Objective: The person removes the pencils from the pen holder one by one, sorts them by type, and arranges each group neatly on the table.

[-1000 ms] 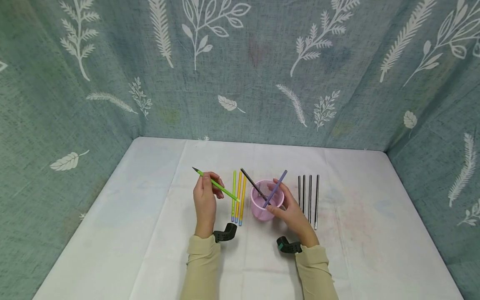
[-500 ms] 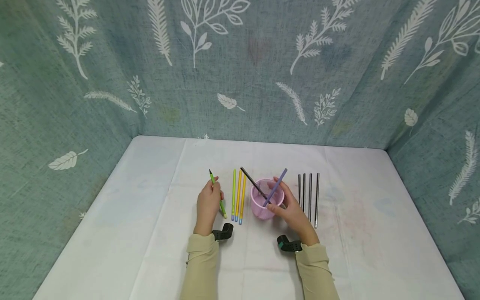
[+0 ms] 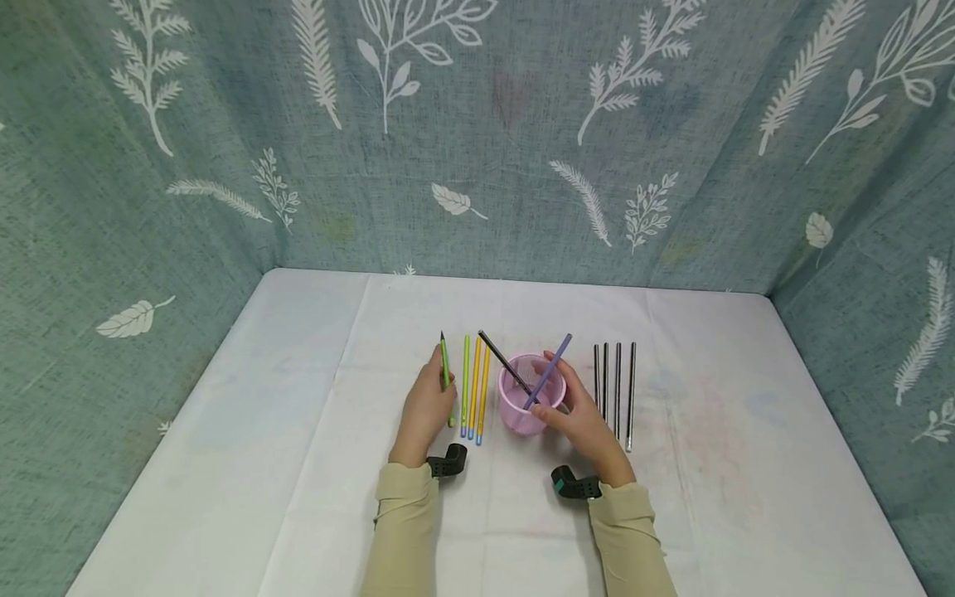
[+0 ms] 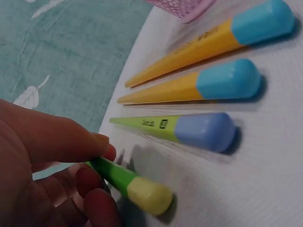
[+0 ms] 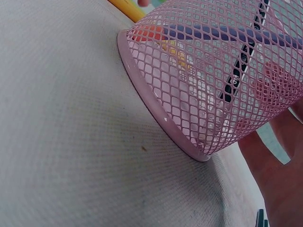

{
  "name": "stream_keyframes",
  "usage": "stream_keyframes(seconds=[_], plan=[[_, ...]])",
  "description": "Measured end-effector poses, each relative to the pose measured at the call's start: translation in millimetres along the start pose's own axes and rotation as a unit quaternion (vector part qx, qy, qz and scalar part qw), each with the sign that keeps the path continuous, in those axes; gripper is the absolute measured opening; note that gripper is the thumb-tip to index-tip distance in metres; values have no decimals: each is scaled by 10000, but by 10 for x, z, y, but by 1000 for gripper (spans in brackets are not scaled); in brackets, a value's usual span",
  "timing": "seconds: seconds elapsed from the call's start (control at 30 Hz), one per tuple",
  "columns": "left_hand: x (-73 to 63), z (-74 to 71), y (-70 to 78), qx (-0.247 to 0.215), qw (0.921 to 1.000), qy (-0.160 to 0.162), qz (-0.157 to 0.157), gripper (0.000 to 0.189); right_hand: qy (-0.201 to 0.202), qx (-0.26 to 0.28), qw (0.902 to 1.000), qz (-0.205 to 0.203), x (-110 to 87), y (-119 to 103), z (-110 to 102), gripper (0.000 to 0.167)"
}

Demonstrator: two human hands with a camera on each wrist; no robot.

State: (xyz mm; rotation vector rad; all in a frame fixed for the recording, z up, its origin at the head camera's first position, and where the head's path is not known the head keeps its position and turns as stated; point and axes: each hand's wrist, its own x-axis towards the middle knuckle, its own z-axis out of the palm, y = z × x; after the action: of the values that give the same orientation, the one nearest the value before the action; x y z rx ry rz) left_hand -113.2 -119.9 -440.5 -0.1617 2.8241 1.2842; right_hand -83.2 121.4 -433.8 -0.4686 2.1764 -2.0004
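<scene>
My left hand (image 3: 427,406) pinches a green pencil (image 4: 150,195) between thumb and fingers, its dark tip pointing away and its pale end low over the cloth. Just right of it lie a light green pencil (image 4: 203,131) with a lilac end and two yellow pencils (image 4: 182,87) with blue ends, side by side. My right hand (image 3: 585,423) grips the pink mesh cup (image 3: 520,421) around its right side, thumb near the rim. Leaning crosswise inside the cup are a black pencil (image 3: 498,354) and a purple pencil (image 3: 556,355), whose red end shows through the mesh.
Several black pencils (image 3: 618,390) lie in a row to the right of the cup, partly behind the right hand. White cloth (image 3: 298,497) covers the table. A green leaf-patterned curtain (image 3: 522,207) hangs along the back and both sides.
My left hand has lowered the green pencil, turned it from slanting to nearly parallel with the row, and brought it right, beside the light green pencil. The right hand keeps its grip on the cup.
</scene>
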Motion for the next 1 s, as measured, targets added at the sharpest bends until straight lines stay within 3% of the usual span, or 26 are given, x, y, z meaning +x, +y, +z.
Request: stream_keyframes(seconds=[0.2, 0.43, 0.73, 1.0], plan=[[-25, 62, 10, 887, 9957, 84, 252, 55, -28, 22, 10000, 17, -34, -165, 20, 72], [-43, 103, 15, 1222, 9918, 232, 282, 48, -61, -4, 10000, -21, -28, -162, 13, 72], [-48, 89, 30, 1035, 9944, 201, 117, 42, -52, -33, 10000, -57, -33, -189, 21, 72], [-20, 65, 36, 666, 9966, 459, 148, 34, -47, -33, 10000, -33, -35, -186, 18, 73]])
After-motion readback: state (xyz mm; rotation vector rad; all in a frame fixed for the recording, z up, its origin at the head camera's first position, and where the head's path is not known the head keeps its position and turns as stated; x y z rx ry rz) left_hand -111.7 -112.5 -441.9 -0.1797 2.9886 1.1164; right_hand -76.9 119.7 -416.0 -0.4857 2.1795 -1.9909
